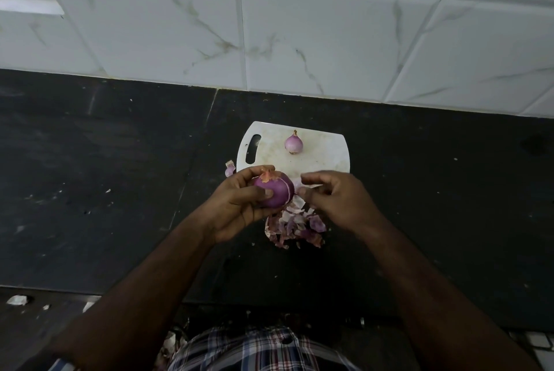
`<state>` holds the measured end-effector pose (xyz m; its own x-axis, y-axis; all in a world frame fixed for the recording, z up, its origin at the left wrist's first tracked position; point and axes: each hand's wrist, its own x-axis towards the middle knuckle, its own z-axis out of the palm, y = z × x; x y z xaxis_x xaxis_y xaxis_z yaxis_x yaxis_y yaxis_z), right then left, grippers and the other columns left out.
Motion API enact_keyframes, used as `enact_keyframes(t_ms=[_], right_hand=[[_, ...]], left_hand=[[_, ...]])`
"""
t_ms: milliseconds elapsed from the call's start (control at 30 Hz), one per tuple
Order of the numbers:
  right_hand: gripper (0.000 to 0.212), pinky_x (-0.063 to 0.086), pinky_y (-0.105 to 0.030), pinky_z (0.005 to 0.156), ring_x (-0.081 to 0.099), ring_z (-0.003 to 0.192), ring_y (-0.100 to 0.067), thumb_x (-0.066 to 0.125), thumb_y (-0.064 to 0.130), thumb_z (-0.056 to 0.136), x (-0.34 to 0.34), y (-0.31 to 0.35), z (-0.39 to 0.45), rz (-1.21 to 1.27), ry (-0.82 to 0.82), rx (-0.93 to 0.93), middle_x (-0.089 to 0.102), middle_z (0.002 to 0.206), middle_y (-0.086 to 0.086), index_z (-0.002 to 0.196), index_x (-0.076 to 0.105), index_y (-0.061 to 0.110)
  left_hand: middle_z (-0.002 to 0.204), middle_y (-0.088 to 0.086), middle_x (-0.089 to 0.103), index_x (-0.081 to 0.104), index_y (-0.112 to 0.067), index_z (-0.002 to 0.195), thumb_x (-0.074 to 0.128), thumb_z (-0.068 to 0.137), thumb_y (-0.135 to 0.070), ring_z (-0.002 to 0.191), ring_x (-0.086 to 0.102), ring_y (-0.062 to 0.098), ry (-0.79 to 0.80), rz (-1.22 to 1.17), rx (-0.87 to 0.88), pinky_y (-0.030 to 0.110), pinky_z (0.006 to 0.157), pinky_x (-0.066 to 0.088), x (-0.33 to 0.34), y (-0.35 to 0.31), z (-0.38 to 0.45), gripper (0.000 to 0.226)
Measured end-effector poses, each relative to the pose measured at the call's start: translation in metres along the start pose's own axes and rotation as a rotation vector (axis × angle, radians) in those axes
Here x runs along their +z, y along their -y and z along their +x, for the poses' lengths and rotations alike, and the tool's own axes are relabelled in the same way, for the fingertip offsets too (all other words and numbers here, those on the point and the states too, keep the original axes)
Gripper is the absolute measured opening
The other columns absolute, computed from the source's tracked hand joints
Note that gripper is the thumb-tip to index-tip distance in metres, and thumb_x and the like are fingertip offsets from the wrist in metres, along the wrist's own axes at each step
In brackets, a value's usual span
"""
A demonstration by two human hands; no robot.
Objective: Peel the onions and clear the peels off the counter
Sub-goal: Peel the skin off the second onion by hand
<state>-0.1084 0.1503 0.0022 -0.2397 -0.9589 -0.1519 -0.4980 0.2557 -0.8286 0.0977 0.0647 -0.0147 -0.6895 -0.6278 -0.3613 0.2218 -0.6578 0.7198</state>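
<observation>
I have the onion [274, 193] up off the counter in my left hand [239, 205], thumb and fingers curled round its left side, the dry orange tuft at its top pointing to about eleven o'clock. Its purple surface looks smooth and glossy, so I judge it mostly stripped and likely slippery; it is firm and light, best held around the middle while loose skin is caught at an edge near the tuft or the root end.

My right hand [332, 199] sits at three o'clock from the onion, just beside it, fingers curled with thumb and forefinger drawn close together. I cannot tell whether they pinch a shred of skin or nothing at all.

At six o'clock, below both hands, lies the heap of peels [295, 228] on the dark counter [105, 175]; these are papery, brittle and feather-light, so they want gathering by the handful, not picking singly. One stray peel [230, 168] lies at ten o'clock by the cutting board [323, 151]. On that board, at twelve o'clock, rests a smaller onion [293, 143], apparently peeled.
</observation>
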Motion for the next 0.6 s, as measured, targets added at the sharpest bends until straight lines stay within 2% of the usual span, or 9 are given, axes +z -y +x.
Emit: enact_keyframes(t_ms=[67, 133, 233, 333, 433, 500, 600], right_hand=[[0.061, 0.057, -0.03, 0.089, 0.071, 0.097, -0.005, 0.082, 0.036, 0.077, 0.002, 0.009, 0.001, 0.105, 0.078, 0.001, 0.068, 0.124, 0.01, 0.133, 0.06, 0.026], [0.068, 0.057, -0.033, 0.092, 0.069, 0.102, -0.005, 0.084, 0.03, 0.074, 0.009, 0.013, 0.0, 0.063, 0.111, -0.05, 0.065, 0.127, 0.012, 0.136, 0.056, 0.028], [0.062, 0.058, -0.029, 0.088, 0.069, 0.098, -0.005, 0.079, 0.021, 0.075, 0.014, 0.016, 0.0, -0.002, 0.066, -0.106, 0.067, 0.12, 0.012, 0.133, 0.059, 0.028], [0.056, 0.057, -0.023, 0.084, 0.067, 0.096, -0.006, 0.074, 0.023, 0.075, 0.02, 0.022, -0.002, -0.058, -0.006, -0.134, 0.068, 0.114, 0.01, 0.129, 0.06, 0.025], [0.055, 0.054, -0.025, 0.09, 0.062, 0.105, -0.01, 0.07, 0.023, 0.08, 0.029, 0.025, -0.003, -0.12, -0.055, -0.159, 0.066, 0.12, 0.004, 0.133, 0.058, 0.019], [0.055, 0.052, -0.028, 0.096, 0.06, 0.112, -0.013, 0.068, 0.022, 0.082, 0.031, 0.027, -0.003, -0.161, -0.064, -0.165, 0.064, 0.125, 0.001, 0.136, 0.056, 0.017], [0.053, 0.049, -0.026, 0.095, 0.059, 0.112, -0.015, 0.064, 0.02, 0.084, 0.031, 0.026, -0.002, -0.197, -0.059, -0.169, 0.064, 0.126, -0.001, 0.136, 0.055, 0.016]], left_hand=[[0.133, 0.022, 0.058, 0.057, -0.006, 0.131, 0.069, 0.074, 0.005, 0.106, 0.07, 0.033, 0.006, 0.004, -0.003, 0.044, 0.083, 0.062, 0.001, 0.001, 0.001, 0.059], [0.134, 0.025, 0.058, 0.056, -0.005, 0.133, 0.076, 0.076, 0.002, 0.106, 0.069, 0.036, -0.004, 0.032, 0.006, 0.044, 0.086, 0.062, 0.004, 0.003, 0.002, 0.061], [0.131, 0.025, 0.06, 0.054, -0.004, 0.134, 0.075, 0.075, 0.0, 0.104, 0.07, 0.036, -0.053, 0.086, 0.022, 0.043, 0.085, 0.062, 0.008, 0.003, 0.003, 0.062], [0.121, 0.022, 0.066, 0.054, -0.003, 0.133, 0.073, 0.074, 0.0, 0.1, 0.071, 0.035, -0.061, 0.086, 0.037, 0.04, 0.08, 0.063, 0.01, 0.003, 0.003, 0.062], [0.11, 0.018, 0.072, 0.055, -0.002, 0.13, 0.073, 0.074, -0.001, 0.097, 0.072, 0.034, -0.076, 0.095, 0.052, 0.039, 0.079, 0.063, 0.012, 0.005, 0.003, 0.059], [0.11, 0.019, 0.072, 0.054, -0.001, 0.131, 0.073, 0.075, -0.001, 0.097, 0.072, 0.034, -0.082, 0.089, 0.056, 0.04, 0.08, 0.063, 0.011, 0.006, 0.003, 0.059], [0.117, 0.023, 0.067, 0.054, -0.001, 0.133, 0.073, 0.076, -0.001, 0.097, 0.072, 0.035, -0.087, 0.071, 0.057, 0.041, 0.081, 0.063, 0.011, 0.008, 0.004, 0.06]])
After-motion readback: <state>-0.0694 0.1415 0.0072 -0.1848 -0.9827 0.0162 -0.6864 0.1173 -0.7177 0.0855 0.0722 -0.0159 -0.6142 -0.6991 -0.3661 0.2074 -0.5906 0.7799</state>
